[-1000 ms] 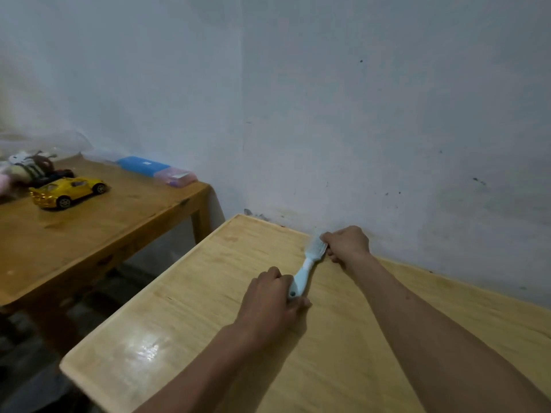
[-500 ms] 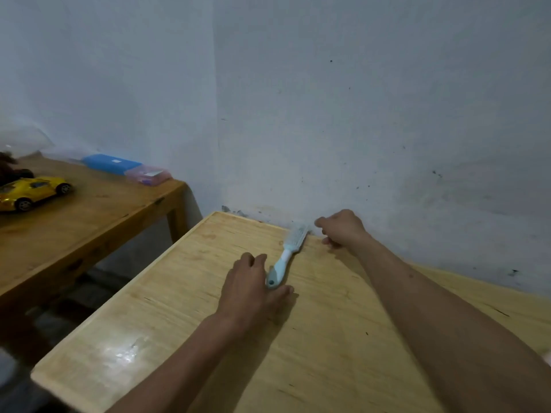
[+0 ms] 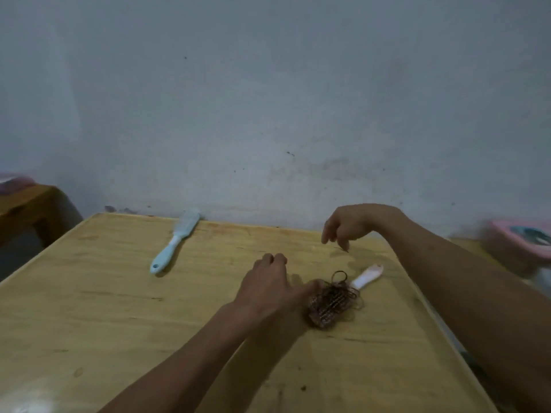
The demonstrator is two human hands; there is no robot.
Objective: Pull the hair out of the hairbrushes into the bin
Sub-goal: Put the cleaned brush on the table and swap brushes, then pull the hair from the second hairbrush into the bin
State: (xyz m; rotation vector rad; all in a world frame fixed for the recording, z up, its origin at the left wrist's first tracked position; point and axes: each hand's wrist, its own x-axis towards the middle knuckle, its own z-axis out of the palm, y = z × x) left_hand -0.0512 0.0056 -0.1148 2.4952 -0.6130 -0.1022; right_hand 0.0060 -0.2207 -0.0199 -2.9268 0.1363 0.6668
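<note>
A light blue hairbrush lies alone on the wooden table, its head against the wall. A second hairbrush with a white handle lies to the right, its head covered in a tangle of brown hair. My left hand rests on the table with its thumb touching the hairy head; it holds nothing. My right hand hovers above the table behind the white handle, fingers loosely apart and pointing down. A pink bin shows at the right edge, blurred.
A darker wooden table stands at the far left, with a gap between it and this one. A pale wall runs along the table's far edge. The table's right edge falls away below the pink bin.
Both hands let go of the blue hairbrush and moved right. The view swung right, bringing the hair-filled brush and the pink bin into sight.
</note>
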